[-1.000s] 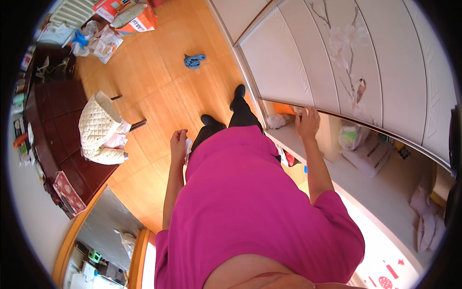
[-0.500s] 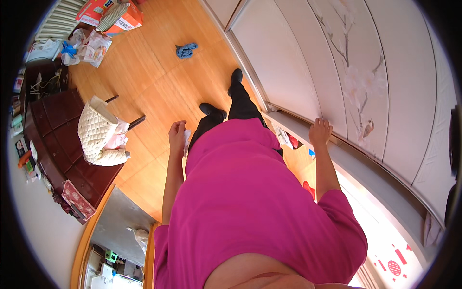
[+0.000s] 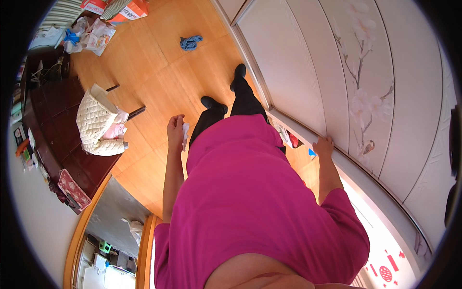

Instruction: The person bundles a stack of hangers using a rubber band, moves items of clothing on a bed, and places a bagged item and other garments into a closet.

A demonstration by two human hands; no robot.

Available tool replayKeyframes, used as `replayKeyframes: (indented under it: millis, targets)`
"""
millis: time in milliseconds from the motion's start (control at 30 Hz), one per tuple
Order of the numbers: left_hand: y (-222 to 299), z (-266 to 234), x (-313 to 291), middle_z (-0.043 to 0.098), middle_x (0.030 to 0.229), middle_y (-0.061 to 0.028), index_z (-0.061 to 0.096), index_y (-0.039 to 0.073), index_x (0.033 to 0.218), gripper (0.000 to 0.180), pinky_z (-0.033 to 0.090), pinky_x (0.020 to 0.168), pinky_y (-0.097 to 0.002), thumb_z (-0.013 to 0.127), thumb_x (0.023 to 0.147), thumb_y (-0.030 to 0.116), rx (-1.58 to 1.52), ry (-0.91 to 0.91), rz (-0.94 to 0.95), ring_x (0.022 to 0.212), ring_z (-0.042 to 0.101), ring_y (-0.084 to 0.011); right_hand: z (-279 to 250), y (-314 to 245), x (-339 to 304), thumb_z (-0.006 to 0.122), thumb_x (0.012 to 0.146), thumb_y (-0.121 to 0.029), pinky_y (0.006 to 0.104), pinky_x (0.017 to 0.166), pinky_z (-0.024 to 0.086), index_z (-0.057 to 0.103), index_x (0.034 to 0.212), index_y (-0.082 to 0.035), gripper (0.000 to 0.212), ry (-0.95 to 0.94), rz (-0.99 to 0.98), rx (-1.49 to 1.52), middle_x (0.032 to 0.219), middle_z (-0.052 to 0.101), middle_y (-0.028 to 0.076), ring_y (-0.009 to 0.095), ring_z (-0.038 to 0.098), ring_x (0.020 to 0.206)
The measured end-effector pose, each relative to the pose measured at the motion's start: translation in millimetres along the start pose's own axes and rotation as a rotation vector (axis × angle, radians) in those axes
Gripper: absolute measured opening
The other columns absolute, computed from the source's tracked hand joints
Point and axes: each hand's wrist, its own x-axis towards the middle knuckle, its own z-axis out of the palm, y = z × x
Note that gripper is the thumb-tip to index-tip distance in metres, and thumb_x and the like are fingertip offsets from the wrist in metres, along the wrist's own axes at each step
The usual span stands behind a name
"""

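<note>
My left hand (image 3: 175, 128) hangs beside my pink top with its fingers closed on a crumpled white piece (image 3: 185, 137), which looks like a tissue or a thin cloth. On the right, my right hand (image 3: 324, 146) is at the near edge of a pale wardrobe door (image 3: 310, 82) printed with a flowering branch. Its fingers are bent against that edge, partly hidden by the back of the hand. A light frame (image 3: 358, 173) runs along the door beside my right wrist.
A blue-grey cloth (image 3: 191, 43) lies on the wooden floor (image 3: 159, 72) ahead. To the left, a cream quilted jacket (image 3: 96, 123) hangs over a chair by a dark red desk (image 3: 57, 115). Plastic bags (image 3: 98, 36) stand far left. A doorway (image 3: 118, 212) opens at lower left.
The wardrobe door's near edge has come closer to the light frame, and my right hand has moved slightly down in the picture with it. My left hand still holds the white piece.
</note>
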Motion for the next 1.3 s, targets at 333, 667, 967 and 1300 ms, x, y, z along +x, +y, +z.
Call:
replayKeyframes:
  millis: [333,667,967,1300]
  targets:
    - [-23,-4,3,0.056,0.082,-0.0011,0.065,0.004,0.111,0.028,0.041,0.051,-0.0235,0.055,0.100,0.028,0.077,-0.029,-0.032,0.065,0.050,-0.0086,31,27,-2,0.070,0.083,-0.028,0.0455,0.108,0.033,0.051,0.137,-0.017,0.058,0.319,-0.201,0.119,0.136,0.056,0.003,0.026,0.045,0.129]
    - [20,38,22,0.057,0.084,-0.0005,0.064,0.003,0.111,0.027,0.042,0.059,-0.0238,0.054,0.101,0.025,0.185,-0.167,0.059,0.070,0.051,-0.0079,14,16,11,0.072,0.082,-0.026,0.0447,0.104,0.036,0.052,0.136,-0.017,0.058,0.383,-0.245,0.125,0.138,0.053,0.001,0.024,0.046,0.128]
    - [-33,81,-6,0.056,0.084,-0.0002,0.065,0.002,0.110,0.026,0.042,0.064,-0.0234,0.055,0.101,0.024,0.038,-0.093,-0.047,0.072,0.051,-0.0077,106,-19,77,0.069,0.089,-0.036,0.0367,0.083,0.050,0.058,0.122,0.001,0.050,-0.053,0.783,1.950,0.110,0.068,0.006,0.019,0.065,0.100]
    - [-176,151,-12,0.066,0.082,-0.0073,0.063,0.002,0.105,0.022,0.049,0.069,-0.0314,0.058,0.098,0.022,0.286,-0.082,0.028,0.076,0.062,-0.0166,85,-18,82,0.063,0.095,-0.038,0.0279,0.073,0.044,0.062,0.104,-0.002,0.037,0.234,0.542,1.751,0.090,0.068,0.005,0.011,0.060,0.078]
